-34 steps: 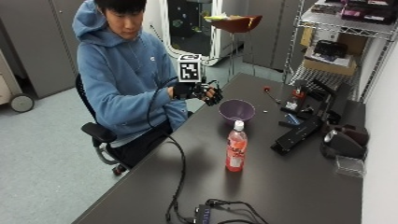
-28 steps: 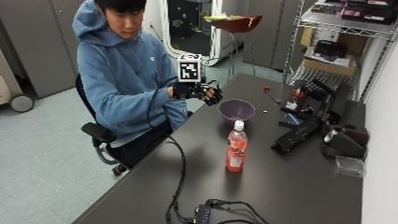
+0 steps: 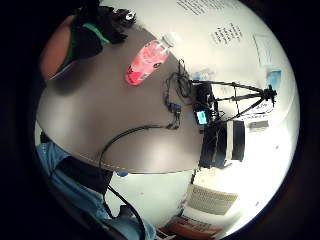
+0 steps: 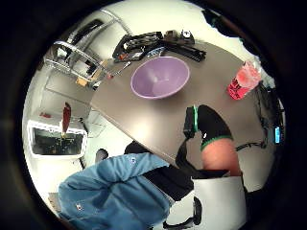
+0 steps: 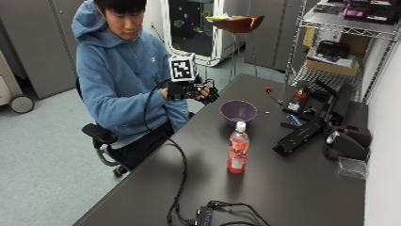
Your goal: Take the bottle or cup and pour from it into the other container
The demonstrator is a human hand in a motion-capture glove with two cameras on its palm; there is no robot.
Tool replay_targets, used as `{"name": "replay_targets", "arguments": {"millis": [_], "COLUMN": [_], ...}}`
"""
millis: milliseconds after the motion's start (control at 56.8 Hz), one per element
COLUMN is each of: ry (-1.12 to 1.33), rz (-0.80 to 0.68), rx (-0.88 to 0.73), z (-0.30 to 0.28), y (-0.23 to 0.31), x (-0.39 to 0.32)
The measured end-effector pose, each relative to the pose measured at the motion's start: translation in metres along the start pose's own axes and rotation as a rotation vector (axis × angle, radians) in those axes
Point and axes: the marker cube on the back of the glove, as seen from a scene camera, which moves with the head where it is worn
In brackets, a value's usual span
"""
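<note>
Bare table lies between the hand and the bottle. The bowl stands just beside that path. Black gear crowds the far side.

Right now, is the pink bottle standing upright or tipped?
Upright: the pink bottle stands on the table, white cap on top, untouched.

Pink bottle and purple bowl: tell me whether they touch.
Apart. The outside view shows bare table between the pink bottle and the purple bowl.

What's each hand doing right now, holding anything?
Right hand: gloved, raised over the table edge, holding nothing; whether its fingers are open or curled cannot be told.
Other hand: not visible, cannot be told.
</note>
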Motion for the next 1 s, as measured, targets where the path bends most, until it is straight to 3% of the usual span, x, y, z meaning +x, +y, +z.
{"name": "replay_targets", "arguments": {"millis": [123, 370, 704, 1004], "ry": [0.032, -0.03, -0.234, -0.496], "rz": [0.018, 0.091, 0.2, 0.267], "rx": [0.133, 0.25, 0.262, 0.218], "z": [-0.005, -0.018, -0.002, 0.03], "y": [0.012, 0.044, 0.065, 0.047], "x": [0.017, 0.077, 0.147, 0.195]}}
